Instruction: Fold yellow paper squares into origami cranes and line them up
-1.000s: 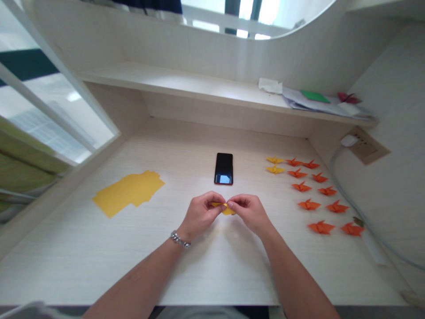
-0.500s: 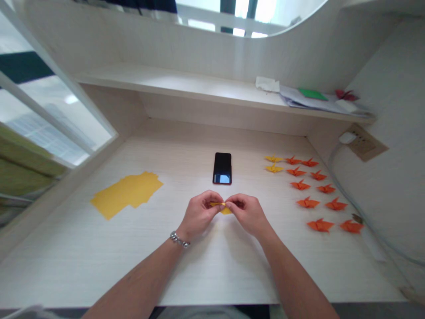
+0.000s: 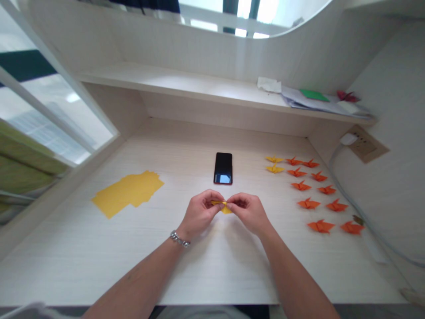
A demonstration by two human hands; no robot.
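Note:
Between my two hands is a small folded piece of yellow paper, held just above the desk and largely covered by fingers. My left hand, a chain bracelet at its wrist, pinches the paper's left side between thumb and fingertips. On the other side my right hand pinches it with thumb and forefinger, the fingertips of both hands nearly meeting. The exact fold is too small to make out. A black smartphone lies just beyond my hands.
Overlapping yellow paper sheets lie at left. On the right stand two yellow paper cranes and several orange paper cranes. A cable runs down the right wall from a socket. A shelf with papers crosses the back.
Both hands keep their pinch on the yellow paper with barely any finger movement. The whole view has shifted very slightly.

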